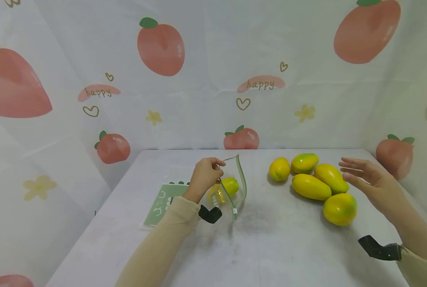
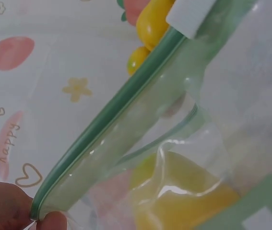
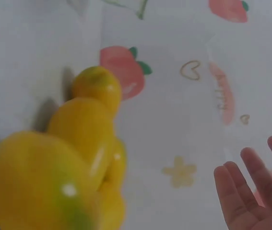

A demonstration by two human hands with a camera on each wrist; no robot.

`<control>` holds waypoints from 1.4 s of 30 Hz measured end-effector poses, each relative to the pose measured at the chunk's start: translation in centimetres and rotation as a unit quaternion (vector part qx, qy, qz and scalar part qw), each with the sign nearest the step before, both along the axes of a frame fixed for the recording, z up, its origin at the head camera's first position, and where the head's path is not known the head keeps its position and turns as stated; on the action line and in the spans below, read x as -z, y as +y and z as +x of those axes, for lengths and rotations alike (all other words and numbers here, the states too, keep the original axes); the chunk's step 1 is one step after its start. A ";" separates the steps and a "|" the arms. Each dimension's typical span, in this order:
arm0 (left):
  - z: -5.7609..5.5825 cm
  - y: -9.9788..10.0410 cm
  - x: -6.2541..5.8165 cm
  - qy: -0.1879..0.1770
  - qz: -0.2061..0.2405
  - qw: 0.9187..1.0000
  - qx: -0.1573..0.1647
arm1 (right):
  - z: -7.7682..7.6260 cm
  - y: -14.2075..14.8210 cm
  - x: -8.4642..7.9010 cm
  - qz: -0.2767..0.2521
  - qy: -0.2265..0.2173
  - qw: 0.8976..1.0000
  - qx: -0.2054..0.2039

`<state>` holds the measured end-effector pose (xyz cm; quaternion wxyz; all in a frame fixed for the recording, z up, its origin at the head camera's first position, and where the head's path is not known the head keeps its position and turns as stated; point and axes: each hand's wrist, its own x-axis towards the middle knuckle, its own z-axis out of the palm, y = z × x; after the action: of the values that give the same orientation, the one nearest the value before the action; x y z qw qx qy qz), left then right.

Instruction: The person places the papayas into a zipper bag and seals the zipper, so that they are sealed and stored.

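Note:
My left hand [image 1: 207,175] pinches the green-edged rim of a clear zip bag [image 1: 243,177] between thumb and fingertips. The bag's mouth gapes, and a white slider [image 2: 191,17] sits along the green zip. Inside lies a yellow-green mango [image 2: 179,196], seen through the plastic. My right hand [image 1: 371,179] hovers at the right with fingers extended and apart, holding nothing. Nearest to it are a mango [image 1: 331,178] and a rounder-looking mango [image 1: 340,209], both overlapped or bordered by its fingertips in the head view.
More mangoes lie in the group at the right: one [image 1: 311,187] in front, one [image 1: 305,162] behind, one [image 1: 279,169] at its left. A flat green item [image 1: 157,205] with white marks lies left of the bag. A fruit-print cloth [image 1: 199,107] hangs behind the table.

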<state>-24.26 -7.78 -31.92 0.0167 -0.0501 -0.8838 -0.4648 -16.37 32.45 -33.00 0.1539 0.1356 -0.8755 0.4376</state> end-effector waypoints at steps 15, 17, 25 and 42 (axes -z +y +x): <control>-0.2 0.0 0.3 -0.001 0.000 1.000 0.000 | 1.4 3.3 4.5 0.071 -0.039 0.994 0.076; -0.2 0.0 0.4 0.000 0.002 1.000 0.001 | 1.6 3.6 5.1 0.080 -0.061 0.992 0.083; -0.1 0.0 0.4 -0.003 0.003 1.000 -0.002 | 2.0 3.6 6.3 0.118 -0.155 0.979 0.064; 0.1 -0.1 0.2 -0.004 0.003 1.000 -0.004 | -0.3 1.6 6.0 0.175 -0.232 0.955 0.061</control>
<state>-24.14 -7.85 -32.13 0.0150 -0.0441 -0.8825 -0.4679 -16.72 34.02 -39.01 -0.0537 0.0014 -0.9564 0.2870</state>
